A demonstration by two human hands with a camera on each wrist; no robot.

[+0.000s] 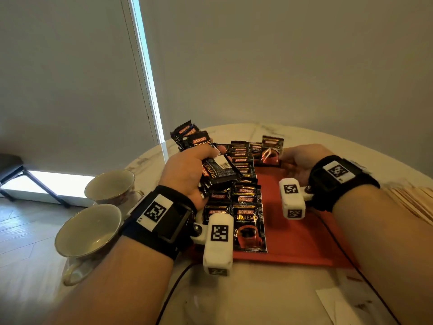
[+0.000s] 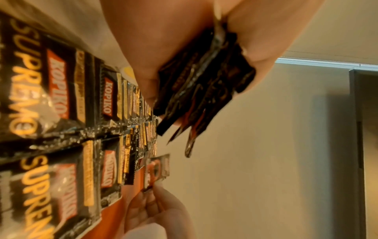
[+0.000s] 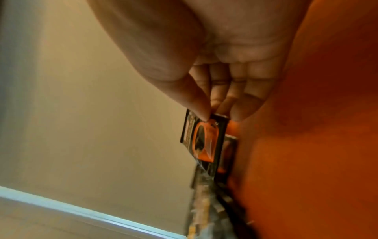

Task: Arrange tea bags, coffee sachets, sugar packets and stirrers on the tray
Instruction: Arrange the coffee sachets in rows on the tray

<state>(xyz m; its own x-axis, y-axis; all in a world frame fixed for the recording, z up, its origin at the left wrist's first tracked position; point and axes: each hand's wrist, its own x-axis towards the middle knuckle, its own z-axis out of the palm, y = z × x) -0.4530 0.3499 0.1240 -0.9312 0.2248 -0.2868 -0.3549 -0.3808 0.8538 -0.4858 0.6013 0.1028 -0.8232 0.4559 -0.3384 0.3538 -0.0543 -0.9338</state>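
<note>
My left hand (image 1: 189,170) grips a thick bundle of black coffee sachets (image 1: 210,160), held above the left edge of the red tray (image 1: 300,240); the bundle's lower ends (image 2: 196,90) fan out below my palm. Two overlapping rows of coffee sachets (image 1: 243,198) lie along the tray's left side, seen close up as laid sachets (image 2: 61,100). My right hand (image 1: 297,158) pinches a single coffee sachet (image 1: 271,148) by its lower edge at the far end of the tray, tilted up off the red surface (image 3: 327,145); thumb and fingertips (image 3: 200,111) hold this sachet (image 3: 204,139).
Two empty teacups (image 1: 110,186) (image 1: 89,233) stand at the table's left edge. Wooden stirrers (image 1: 412,202) lie in a pile to the right of the tray. A white paper (image 1: 335,303) and black cables (image 1: 346,256) lie near the front of the marble table (image 1: 257,289).
</note>
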